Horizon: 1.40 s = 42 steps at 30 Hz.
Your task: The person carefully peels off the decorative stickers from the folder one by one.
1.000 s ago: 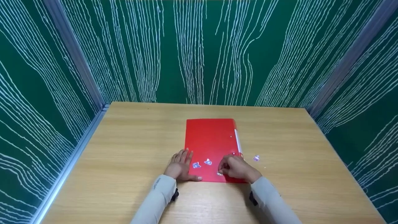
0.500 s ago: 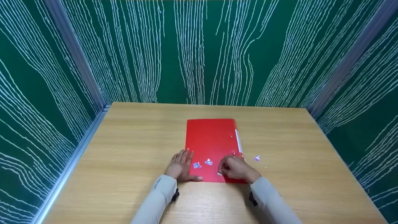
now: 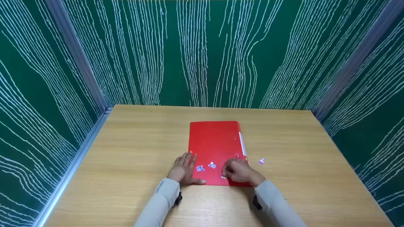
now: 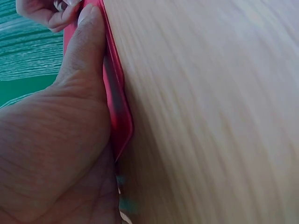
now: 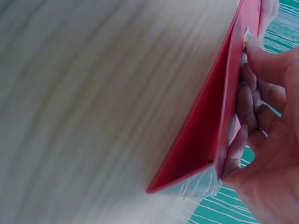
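Note:
A red folder (image 3: 213, 142) lies on the table with its spine to the right. My left hand (image 3: 183, 171) rests flat over its lower left edge, fingers spread and thumb along the near edge. Two small shiny stickers, one near the left hand (image 3: 200, 168) and one closer to the middle (image 3: 211, 165), lie on the cover. My right hand (image 3: 238, 171) is at the lower right of the cover, thumb and fingertips pinching another small shiny sticker (image 3: 223, 177). In the right wrist view the thumb presses that sticker (image 5: 246, 39) at the cover; the fingers partly hide it.
A further shiny piece (image 3: 261, 161) lies on the wooden table (image 3: 126, 142), right of the folder. In the right wrist view the folder's spine end (image 5: 196, 182) gapes between its covers. Green walls with white lines (image 3: 217, 63) enclose the table's back and sides.
Both hands stay in nearly the same places on the folder. The whole head view has shifted very slightly.

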Each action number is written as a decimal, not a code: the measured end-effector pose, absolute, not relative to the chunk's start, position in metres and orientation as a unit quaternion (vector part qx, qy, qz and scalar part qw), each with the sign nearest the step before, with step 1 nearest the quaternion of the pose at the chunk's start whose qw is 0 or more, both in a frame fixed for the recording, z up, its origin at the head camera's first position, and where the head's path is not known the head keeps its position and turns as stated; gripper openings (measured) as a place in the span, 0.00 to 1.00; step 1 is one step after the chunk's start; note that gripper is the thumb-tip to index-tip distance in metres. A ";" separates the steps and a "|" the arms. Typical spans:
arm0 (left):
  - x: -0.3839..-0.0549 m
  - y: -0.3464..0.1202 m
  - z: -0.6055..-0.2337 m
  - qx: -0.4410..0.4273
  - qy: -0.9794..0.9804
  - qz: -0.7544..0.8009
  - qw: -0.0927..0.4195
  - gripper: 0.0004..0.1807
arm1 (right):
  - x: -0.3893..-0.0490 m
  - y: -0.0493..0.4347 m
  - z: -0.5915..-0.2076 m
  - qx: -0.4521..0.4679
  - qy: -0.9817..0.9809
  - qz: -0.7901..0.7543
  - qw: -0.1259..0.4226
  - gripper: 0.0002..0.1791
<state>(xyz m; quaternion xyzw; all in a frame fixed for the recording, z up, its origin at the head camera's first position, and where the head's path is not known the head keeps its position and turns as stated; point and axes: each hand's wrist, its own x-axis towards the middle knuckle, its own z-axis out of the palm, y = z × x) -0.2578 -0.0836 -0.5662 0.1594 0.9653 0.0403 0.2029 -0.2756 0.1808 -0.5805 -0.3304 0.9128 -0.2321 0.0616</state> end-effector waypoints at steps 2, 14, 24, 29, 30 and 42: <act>-0.259 -0.084 -0.572 0.162 0.965 0.044 0.201 0.63 | -0.275 0.181 -0.580 -0.318 0.916 -0.235 0.072 0.06; -0.264 -0.088 -0.591 0.176 0.965 0.048 0.188 0.65 | -0.269 0.182 -0.577 -0.264 0.917 -0.270 0.126 0.06; -0.259 -0.084 -0.581 0.167 0.965 0.052 0.198 0.65 | -0.269 0.185 -0.577 -0.253 0.908 -0.312 0.120 0.03; -0.259 -0.082 -0.578 0.162 0.965 0.048 0.202 0.65 | -0.270 0.184 -0.575 -0.236 0.911 -0.317 0.118 0.04; -0.260 -0.082 -0.577 0.162 0.965 0.047 0.202 0.65 | -0.271 0.183 -0.574 -0.231 0.911 -0.319 0.121 0.04; -0.265 -0.085 -0.584 0.162 0.965 0.052 0.199 0.66 | -0.275 0.180 -0.569 -0.223 0.912 -0.318 0.131 0.06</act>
